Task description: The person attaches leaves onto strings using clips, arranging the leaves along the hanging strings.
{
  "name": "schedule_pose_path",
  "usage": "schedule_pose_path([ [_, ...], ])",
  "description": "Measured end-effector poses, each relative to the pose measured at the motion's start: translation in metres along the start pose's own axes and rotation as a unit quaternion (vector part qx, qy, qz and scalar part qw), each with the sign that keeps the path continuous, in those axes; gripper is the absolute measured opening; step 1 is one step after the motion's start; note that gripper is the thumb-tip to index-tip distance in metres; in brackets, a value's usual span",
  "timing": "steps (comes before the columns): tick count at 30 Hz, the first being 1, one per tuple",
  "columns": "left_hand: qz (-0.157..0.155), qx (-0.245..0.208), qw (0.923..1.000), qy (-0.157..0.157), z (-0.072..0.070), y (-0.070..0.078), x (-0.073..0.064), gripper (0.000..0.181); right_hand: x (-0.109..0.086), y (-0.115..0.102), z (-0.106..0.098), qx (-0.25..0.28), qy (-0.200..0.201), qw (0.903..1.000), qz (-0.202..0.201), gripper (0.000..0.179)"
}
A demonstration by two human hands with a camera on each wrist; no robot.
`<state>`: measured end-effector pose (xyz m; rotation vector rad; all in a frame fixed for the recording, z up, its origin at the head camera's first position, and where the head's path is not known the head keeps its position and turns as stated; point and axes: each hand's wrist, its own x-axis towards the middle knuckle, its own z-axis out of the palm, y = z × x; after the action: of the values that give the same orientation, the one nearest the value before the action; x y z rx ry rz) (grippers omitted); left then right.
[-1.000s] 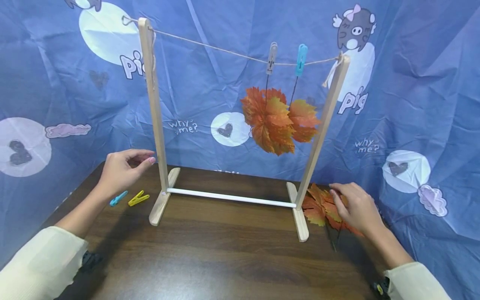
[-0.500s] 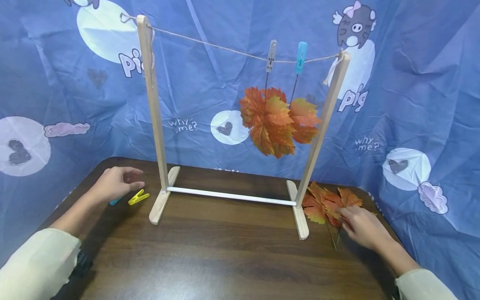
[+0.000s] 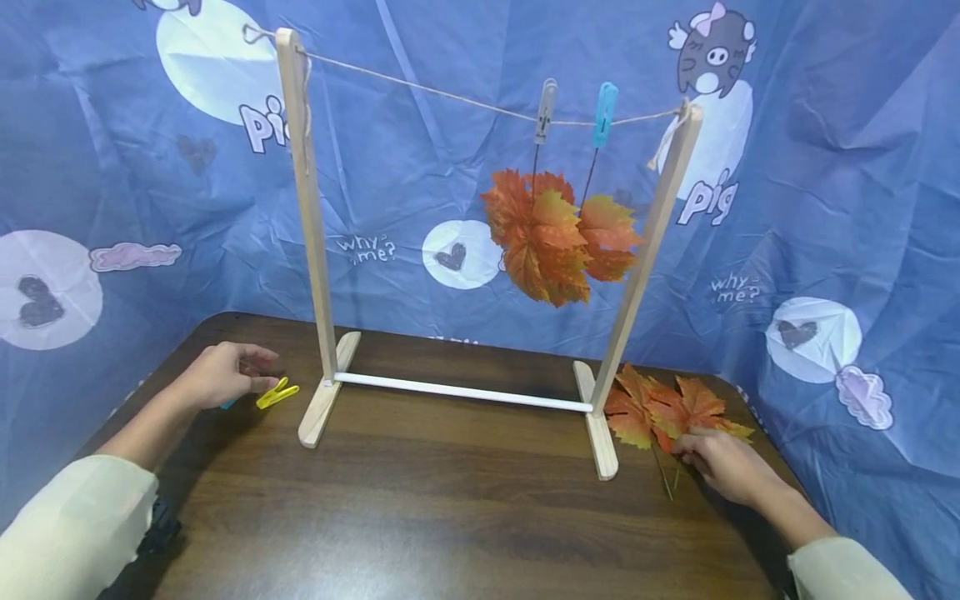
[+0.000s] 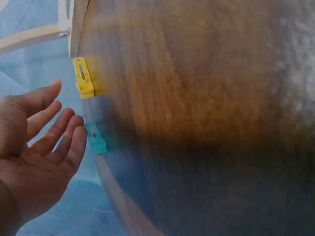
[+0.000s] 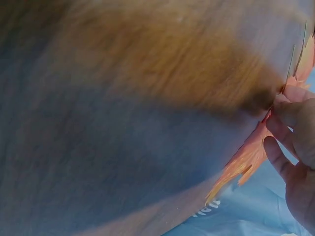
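Nearest, at lower right, the right hand [image 3: 723, 465] pinches a leaf stem [image 5: 289, 71] among orange leaves [image 3: 637, 408] on the counter [image 3: 450, 525]. At left, the left hand [image 3: 221, 377], fingers loosely parted, hovers near yellow [image 3: 274, 395] and blue clips [image 4: 97, 139]. Beyond, upper right of centre, clipped leaves [image 3: 543, 250] hang from a string [image 3: 420, 86].

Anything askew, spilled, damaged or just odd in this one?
Nothing looks spilled or damaged. Slightly odd: the hanging leaves overlap, bunched toward the right end of the string, so the spacing looks lopsided.

The brown wooden tabletop [image 3: 450, 508] bears a wooden stand [image 3: 462, 392], a yellow clothespin [image 3: 276, 395], a blue clothespin [image 4: 96, 139] and orange leaves [image 3: 675, 406].
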<state>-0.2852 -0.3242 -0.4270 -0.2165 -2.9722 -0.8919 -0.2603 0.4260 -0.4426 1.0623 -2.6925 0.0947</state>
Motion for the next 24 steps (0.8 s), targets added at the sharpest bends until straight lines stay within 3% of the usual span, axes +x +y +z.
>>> schedule_pose_path([
  [14, 0.016, -0.008, 0.9996, 0.02, 0.0, -0.003, -0.001, 0.045, 0.011, -0.005, 0.007, -0.009, -0.013, 0.9998, 0.013, 0.044],
  [24, 0.01, 0.003, 0.9998, 0.019, 0.0, -0.005, -0.004, 0.047, 0.019, -0.01, -0.003, -0.011, 0.033, 0.9993, 0.011, 0.038],
])
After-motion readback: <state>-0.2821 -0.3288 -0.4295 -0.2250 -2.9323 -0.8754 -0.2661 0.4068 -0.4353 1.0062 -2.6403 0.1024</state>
